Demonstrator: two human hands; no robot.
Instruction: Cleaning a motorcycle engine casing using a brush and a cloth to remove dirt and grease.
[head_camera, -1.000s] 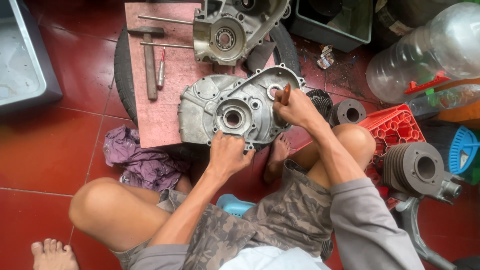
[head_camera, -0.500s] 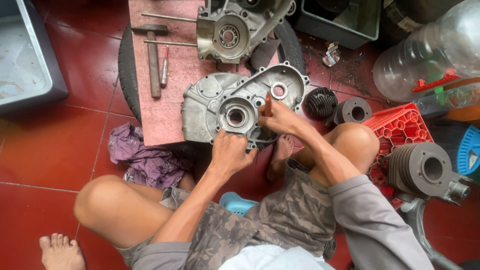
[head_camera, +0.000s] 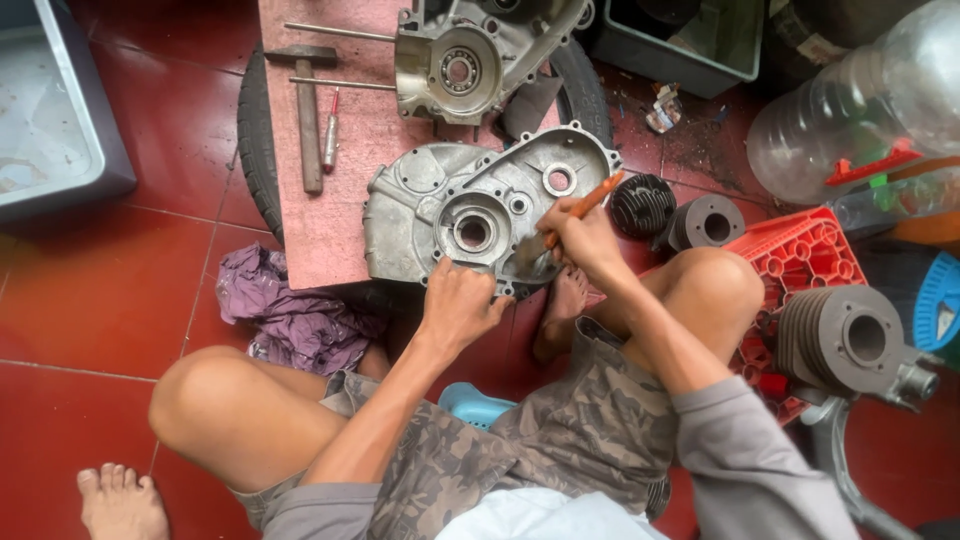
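Left hand clamps the near rim of the grey engine case half, which lies flat on a pink board. Right hand, at 3 o'clock from the case's bearing bore, grips an orange-handled scraper, blade touching the case. Hammer at 10 o'clock.

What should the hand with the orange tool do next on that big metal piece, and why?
Probably drag the tool's flat blade along the engine cover edge. The right hand already presses its tip there, and the left hand steadies the cover's near rim.
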